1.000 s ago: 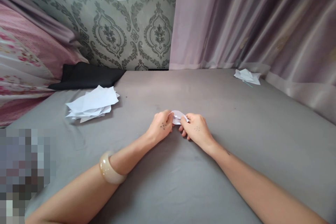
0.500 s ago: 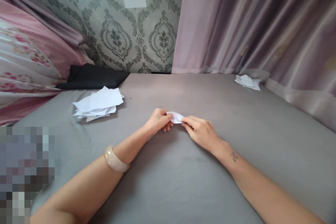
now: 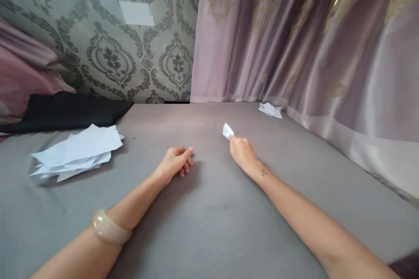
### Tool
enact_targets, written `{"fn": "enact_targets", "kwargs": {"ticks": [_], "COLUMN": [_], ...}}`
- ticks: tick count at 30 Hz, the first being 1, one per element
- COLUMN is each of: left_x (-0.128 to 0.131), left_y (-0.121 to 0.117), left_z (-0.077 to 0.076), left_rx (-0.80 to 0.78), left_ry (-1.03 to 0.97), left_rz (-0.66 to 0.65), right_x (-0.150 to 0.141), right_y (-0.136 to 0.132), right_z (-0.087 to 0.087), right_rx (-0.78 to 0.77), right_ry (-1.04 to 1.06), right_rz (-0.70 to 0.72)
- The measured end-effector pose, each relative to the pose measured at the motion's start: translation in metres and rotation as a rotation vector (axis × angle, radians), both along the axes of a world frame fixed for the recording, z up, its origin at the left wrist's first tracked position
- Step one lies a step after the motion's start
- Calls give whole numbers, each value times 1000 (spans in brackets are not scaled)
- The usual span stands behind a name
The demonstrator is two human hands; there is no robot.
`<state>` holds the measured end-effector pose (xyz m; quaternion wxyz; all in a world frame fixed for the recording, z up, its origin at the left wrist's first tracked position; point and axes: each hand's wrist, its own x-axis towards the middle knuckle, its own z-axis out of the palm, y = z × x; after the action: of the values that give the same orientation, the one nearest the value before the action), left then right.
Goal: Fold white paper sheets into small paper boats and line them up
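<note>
Between the thumb and fingers of my right hand [image 3: 244,150] is a small folded piece of white paper [image 3: 227,131], raised above the grey sheet. My left hand [image 3: 177,160] hovers over the sheet to the left. Its fingers are loosely curled with the thumb lying against them, and nothing shows in it. A loose stack of white paper sheets [image 3: 78,148] lies further left. At the far right, near the curtain, sits a small pile of white paper pieces [image 3: 270,109].
The grey sheet [image 3: 209,209] covers the flat surface. A black cloth [image 3: 72,111] lies at the back left. Purple curtains [image 3: 255,43] hang along the back and right side, beside a patterned wall [image 3: 144,52]. A thin bluish strip [image 3: 271,117] lies by the small pile.
My left hand has let go of the folded paper. My right hand has carried it away, toward the far small pile. The view has turned to the right.
</note>
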<state>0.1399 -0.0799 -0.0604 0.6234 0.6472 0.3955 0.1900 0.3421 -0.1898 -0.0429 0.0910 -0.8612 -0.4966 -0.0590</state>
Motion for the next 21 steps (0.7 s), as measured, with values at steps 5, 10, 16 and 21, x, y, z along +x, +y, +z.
{"fn": "enact_targets", "kwargs": {"ticks": [5, 10, 16, 21], "left_x": [3, 4, 3, 3], "left_y": [0, 1, 2, 1], "left_z": [0, -2, -5, -5], "left_rx": [18, 34, 48, 51], "left_ry": [53, 50, 69, 63], "left_rz": [-14, -25, -35, -36], "right_x": [55, 78, 89, 94], "right_y": [20, 29, 24, 15], "right_z": [3, -3, -5, 0], "right_rx": [-2, 1, 38, 96], "right_ry": [20, 79, 141, 164], "right_rz": [-181, -257, -228, -204]}}
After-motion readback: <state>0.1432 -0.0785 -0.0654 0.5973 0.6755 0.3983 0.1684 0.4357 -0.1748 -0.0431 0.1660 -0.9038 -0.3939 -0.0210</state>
